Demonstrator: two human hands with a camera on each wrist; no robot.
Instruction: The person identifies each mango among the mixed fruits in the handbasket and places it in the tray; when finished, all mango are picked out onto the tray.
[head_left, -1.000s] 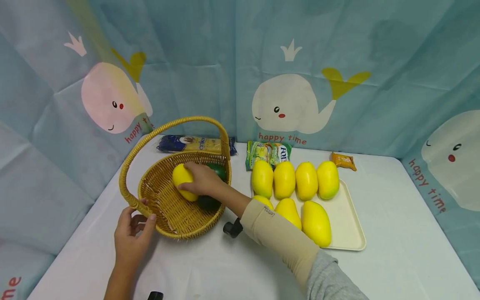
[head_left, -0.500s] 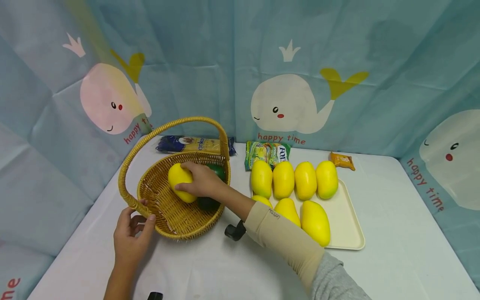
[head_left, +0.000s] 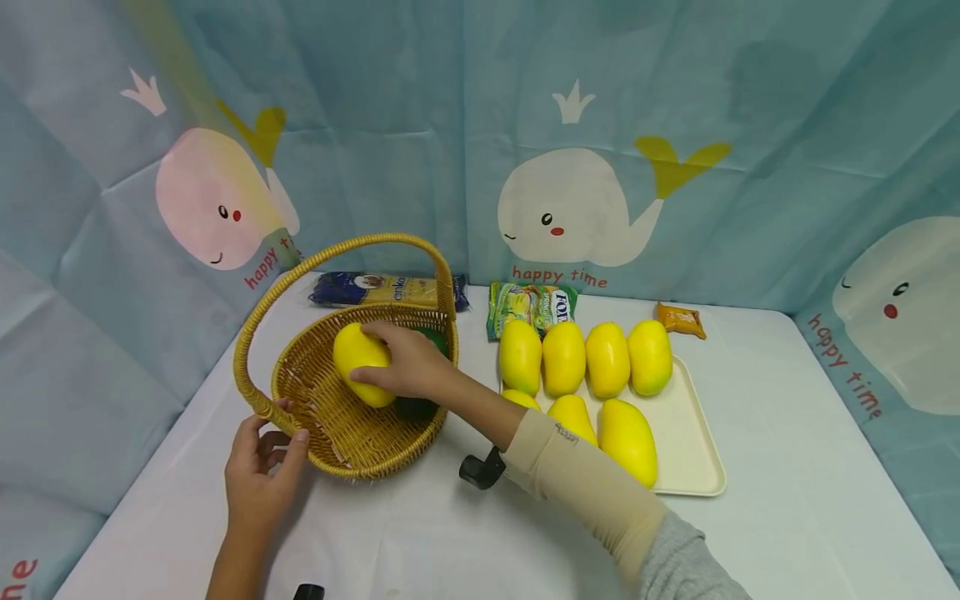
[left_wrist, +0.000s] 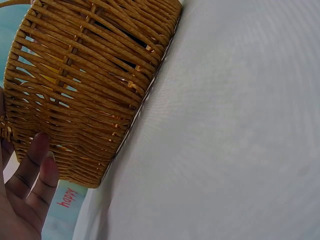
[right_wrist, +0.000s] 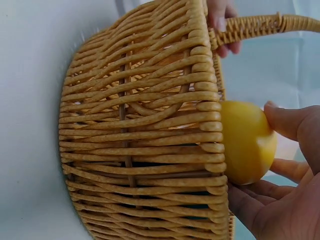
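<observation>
My right hand (head_left: 408,362) grips a yellow mango (head_left: 362,367) inside the wicker basket (head_left: 330,437), thumb on one side and fingers on the other. In the right wrist view the mango (right_wrist: 247,142) shows above the basket's rim. Two dark green, rounded things lie at the basket's right side, one dark green thing (head_left: 415,408) nearer and another green thing (head_left: 435,339) farther back, both partly hidden by the hand. My left hand (head_left: 262,467) holds the basket's rim at the foot of its arched handle (head_left: 258,333), with fingertips against the weave in the left wrist view.
Several mangoes (head_left: 607,360) stand in two rows on a cream tray (head_left: 701,442) at the right. Behind are a blue-and-yellow packet (head_left: 360,287), a green packet (head_left: 536,304) and a small orange packet (head_left: 681,320). A whale-print curtain (head_left: 420,183) encloses the table.
My right hand has shifted the mango slightly left within the basket over the dark green things. My left hand has stayed at the handle's foot.
</observation>
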